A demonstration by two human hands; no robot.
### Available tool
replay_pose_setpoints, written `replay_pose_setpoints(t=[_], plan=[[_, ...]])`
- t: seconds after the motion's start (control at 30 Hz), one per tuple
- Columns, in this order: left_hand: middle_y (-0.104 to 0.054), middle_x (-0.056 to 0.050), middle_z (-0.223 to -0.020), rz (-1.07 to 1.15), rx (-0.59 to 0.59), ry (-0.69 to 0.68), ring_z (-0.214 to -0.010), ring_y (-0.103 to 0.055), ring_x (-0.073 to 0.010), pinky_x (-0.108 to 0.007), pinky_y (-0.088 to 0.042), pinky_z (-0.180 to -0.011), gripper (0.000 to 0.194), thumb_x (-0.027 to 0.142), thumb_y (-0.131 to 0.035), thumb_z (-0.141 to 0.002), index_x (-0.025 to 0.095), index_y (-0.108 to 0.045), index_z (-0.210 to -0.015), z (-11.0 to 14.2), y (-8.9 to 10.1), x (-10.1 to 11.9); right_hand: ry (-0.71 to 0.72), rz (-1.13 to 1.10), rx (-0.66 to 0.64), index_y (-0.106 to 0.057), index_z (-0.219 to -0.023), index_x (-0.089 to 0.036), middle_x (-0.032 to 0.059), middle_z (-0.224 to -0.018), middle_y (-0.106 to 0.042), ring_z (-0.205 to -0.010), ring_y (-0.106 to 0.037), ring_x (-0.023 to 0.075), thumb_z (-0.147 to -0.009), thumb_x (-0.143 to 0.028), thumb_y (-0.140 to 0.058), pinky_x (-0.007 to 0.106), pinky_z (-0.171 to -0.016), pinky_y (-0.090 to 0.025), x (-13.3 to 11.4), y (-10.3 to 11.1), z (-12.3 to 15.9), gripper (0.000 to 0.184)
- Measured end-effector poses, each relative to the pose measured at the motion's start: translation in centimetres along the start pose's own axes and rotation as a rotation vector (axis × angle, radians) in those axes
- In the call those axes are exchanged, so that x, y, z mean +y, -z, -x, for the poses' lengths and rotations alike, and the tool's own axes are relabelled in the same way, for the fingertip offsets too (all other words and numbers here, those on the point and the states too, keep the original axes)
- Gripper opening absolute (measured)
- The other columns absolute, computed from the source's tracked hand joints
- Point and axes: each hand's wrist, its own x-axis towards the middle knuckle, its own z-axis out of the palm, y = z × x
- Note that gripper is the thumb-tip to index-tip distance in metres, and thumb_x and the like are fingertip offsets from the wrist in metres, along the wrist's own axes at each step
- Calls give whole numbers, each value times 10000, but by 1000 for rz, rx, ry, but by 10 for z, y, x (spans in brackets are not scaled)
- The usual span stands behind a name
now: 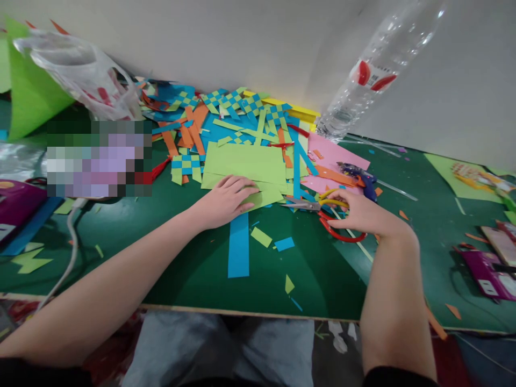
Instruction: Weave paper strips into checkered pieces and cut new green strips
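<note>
My left hand (221, 201) lies flat with its fingers stretched over light green paper sheets (245, 160). Beneath that paper a blue paper strip (239, 247) sticks out toward me. My right hand (358, 210) has its fingers round the yellow and red handles of a pair of scissors (304, 205). The blades point left and end just right of the green paper. Small green scraps (261, 237) and a blue scrap (285, 244) lie in front. Behind the sheets are several woven blue-and-green paper pieces (231, 102).
A clear plastic bottle (363, 80) leans at the back. Pink paper (334, 153) and a dark blue tool (368, 188) lie beyond the scissors. To the left stand a plastic bag (86, 75) and a phone-like device, blurred out, with a white cable (72, 242). Purple packs (489, 274) sit far right.
</note>
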Motion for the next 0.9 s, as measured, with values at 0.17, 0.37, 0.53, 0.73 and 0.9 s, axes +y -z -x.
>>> replay_pose_setpoints(t=[0.17, 0.37, 0.53, 0.73, 0.9], plan=[[-520, -95, -1387, -2, -4, -2, -1337, -398, -251, -468, -276, -1149, 457, 422, -328, -1020, 168, -504, -1356, 0, 1, 1, 2, -12, -20, -570, -1210, -269, 71, -1283, -638, -1154, -632, 318, -683, -441, -712, 466, -933, -557, -9, 2, 1, 573], [-519, -97, -1385, -12, -1, -5, -1322, -412, -251, -466, -283, -1143, 452, 423, -322, -1022, 173, -507, -1350, 0, 0, 1, -6, -30, -40, -561, -1217, -262, 71, -1307, -628, -1189, -614, 319, -683, -416, -712, 473, -980, -537, -9, 3, 1, 575], [-515, -94, -1391, -14, -3, -7, -1331, -402, -247, -463, -270, -1152, 458, 426, -339, -1019, 168, -499, -1362, 0, -1, -1, -55, -10, -51, -570, -1217, -237, 96, -1306, -627, -1190, -612, 326, -678, -408, -709, 481, -995, -525, -4, 5, 1, 582], [-523, -93, -1381, -30, -3, -4, -1318, -413, -246, -451, -282, -1145, 453, 414, -333, -1021, 158, -513, -1349, 0, 1, 1, -40, -33, -63, -564, -1224, -247, 83, -1312, -623, -1194, -610, 322, -685, -419, -700, 465, -990, -523, -8, 5, 0, 582], [-518, -93, -1387, -27, -12, -2, -1321, -410, -249, -457, -284, -1143, 456, 418, -328, -1022, 159, -510, -1351, 0, 1, 2, -38, -44, -43, -580, -1197, -271, 62, -1274, -640, -1143, -638, 320, -665, -394, -721, 448, -942, -551, -13, 3, 0, 564]])
